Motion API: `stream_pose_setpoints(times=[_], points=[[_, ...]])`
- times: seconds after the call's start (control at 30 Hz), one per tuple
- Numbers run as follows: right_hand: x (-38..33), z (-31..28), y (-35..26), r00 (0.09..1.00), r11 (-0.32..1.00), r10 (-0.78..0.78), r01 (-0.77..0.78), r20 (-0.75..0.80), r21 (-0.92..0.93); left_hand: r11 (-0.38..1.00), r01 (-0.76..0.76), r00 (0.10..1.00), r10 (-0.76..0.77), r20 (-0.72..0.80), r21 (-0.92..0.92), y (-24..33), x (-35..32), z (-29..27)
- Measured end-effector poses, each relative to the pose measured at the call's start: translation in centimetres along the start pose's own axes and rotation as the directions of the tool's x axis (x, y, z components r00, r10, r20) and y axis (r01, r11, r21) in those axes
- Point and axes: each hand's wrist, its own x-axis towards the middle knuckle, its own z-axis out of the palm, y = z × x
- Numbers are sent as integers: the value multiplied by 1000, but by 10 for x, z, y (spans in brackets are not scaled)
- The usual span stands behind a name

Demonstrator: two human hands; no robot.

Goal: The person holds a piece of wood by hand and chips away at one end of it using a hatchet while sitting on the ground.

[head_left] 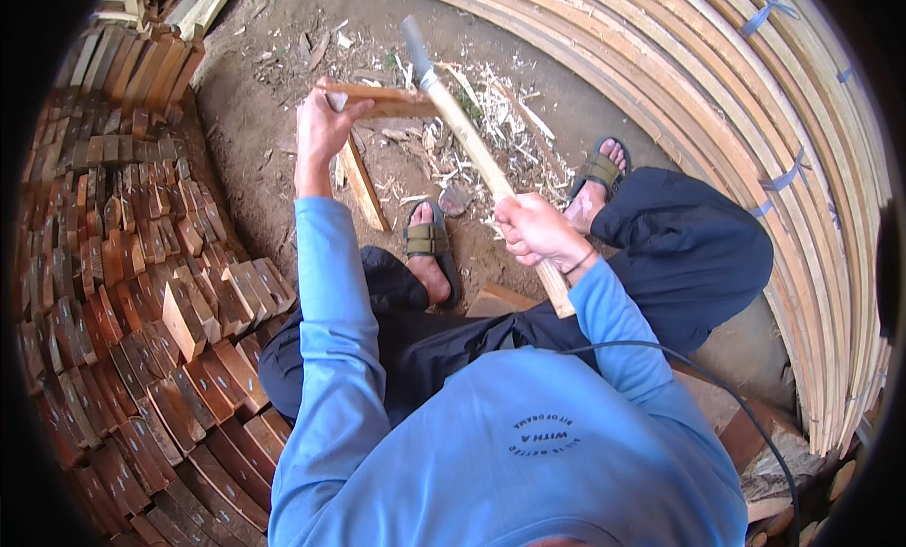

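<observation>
My left hand is closed on the near end of a short wooden board, held out over the ground. My right hand wraps round the lower part of the pale wooden handle of a chopping tool. Its grey metal head is blurred, so I cannot tell whether it is a hatchet or an adze. The tool's upper end passes close to the board's far end; contact is unclear. Below the board, a wooden strip lies on the dirt. Pale wood shavings are scattered around there.
Stacked small wooden blocks fill the left side. Long wooden slats, bound with blue ties, run along the far and right sides. My sandalled feet rest on the dirt floor. A black cable crosses my right side.
</observation>
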Motion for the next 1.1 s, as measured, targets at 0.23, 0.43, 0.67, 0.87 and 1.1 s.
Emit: stream_pose_setpoints(times=[0.23,0.43,0.67,0.87,1.1], points=[[-14,15,-10,660,581,-708,342,-252,-738,999,-18,999,16,30,50,9,-5,-1],[9,-10,35,845,417,-495,25,-204,-908,999,-29,999,28,41,30,17,-6,7],[1,-13,26,998,992,59,-61,21,115,996,-56,998,53,42,65,28,0,8],[-8,-23,13,984,935,-83,22,158,353,999,-32,997,34,71,-27,19,-3,2],[-11,10,6,730,517,-646,203,-223,-832,999,-31,997,33,65,-37,21,-12,0]])
